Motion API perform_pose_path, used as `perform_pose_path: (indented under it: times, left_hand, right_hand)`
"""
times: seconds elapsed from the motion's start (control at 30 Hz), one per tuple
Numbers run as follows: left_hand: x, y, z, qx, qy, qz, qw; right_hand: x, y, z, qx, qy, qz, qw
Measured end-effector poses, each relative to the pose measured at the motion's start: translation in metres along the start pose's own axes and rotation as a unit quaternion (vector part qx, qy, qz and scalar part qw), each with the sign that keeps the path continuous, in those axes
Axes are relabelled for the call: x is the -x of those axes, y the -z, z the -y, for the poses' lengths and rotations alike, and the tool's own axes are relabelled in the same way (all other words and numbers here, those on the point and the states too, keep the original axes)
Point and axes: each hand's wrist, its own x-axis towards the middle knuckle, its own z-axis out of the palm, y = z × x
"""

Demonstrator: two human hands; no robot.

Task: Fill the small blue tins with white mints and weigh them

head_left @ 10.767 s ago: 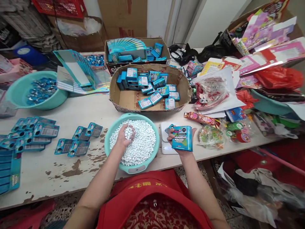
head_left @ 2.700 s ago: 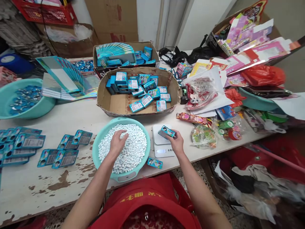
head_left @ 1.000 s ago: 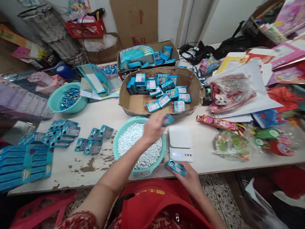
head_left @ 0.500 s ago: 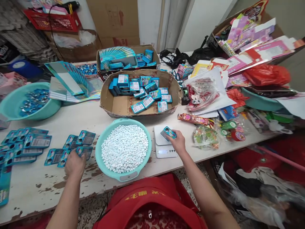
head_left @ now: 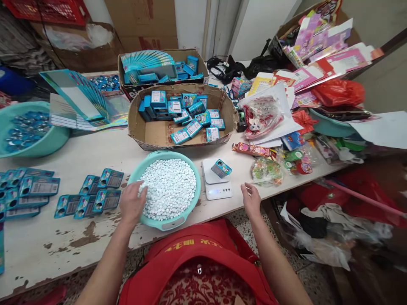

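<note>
My left hand (head_left: 132, 204) is at the left rim of a turquoise basin (head_left: 165, 226), its fingers apart over the small white candies (head_left: 170, 188) that fill it. Nothing shows in that hand. To the right, a small blue box (head_left: 221, 168) with a round opening lies alone on a white digital scale (head_left: 218, 191). My right hand (head_left: 250, 198) hovers near the table edge, right of the scale, fingers apart and holding nothing. Several matching blue boxes (head_left: 106, 200) stand in a cluster left of the basin.
Behind the basin sits a cardboard box (head_left: 152, 134) of blue cartons, with a second carton-filled box (head_left: 122, 80) behind it. More blue boxes (head_left: 38, 186) and a basin of shiny blue pieces (head_left: 55, 142) are at left. Bagged sweets (head_left: 267, 171) lie right of the scale.
My right hand has let go of the blue box on the scale and drawn back to the right. My left hand has moved from the box cluster to the basin. The view has shifted slightly.
</note>
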Motion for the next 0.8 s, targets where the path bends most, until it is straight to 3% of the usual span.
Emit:
perform_pose_path:
  times: [0.17,0.37,0.5,0.67,0.8]
  left_hand:
    - [0.023,-0.029,-0.014,0.069,-0.061,0.035,0.995]
    - [0.029,-0.041,-0.01,0.068,-0.034,0.018,0.997]
    - [0.027,-0.042,-0.008,0.057,-0.027,0.017,0.998]
    - [0.024,-0.045,-0.008,0.016,0.003,0.013,1.0]
    - [0.016,-0.046,-0.015,-0.036,0.003,0.043,0.998]
  right_hand:
    - [0.025,0.007,-0.01,-0.007,-0.021,-0.014,1.0]
    - [0.036,0.016,-0.016,-0.012,-0.042,-0.008,0.999]
    - [0.019,0.013,-0.016,-0.02,-0.042,0.024,0.999]
    - [-0.016,-0.008,-0.007,-0.044,-0.013,0.086,0.995]
    - [-0.039,-0.021,0.0,-0.069,0.021,0.128,0.989]
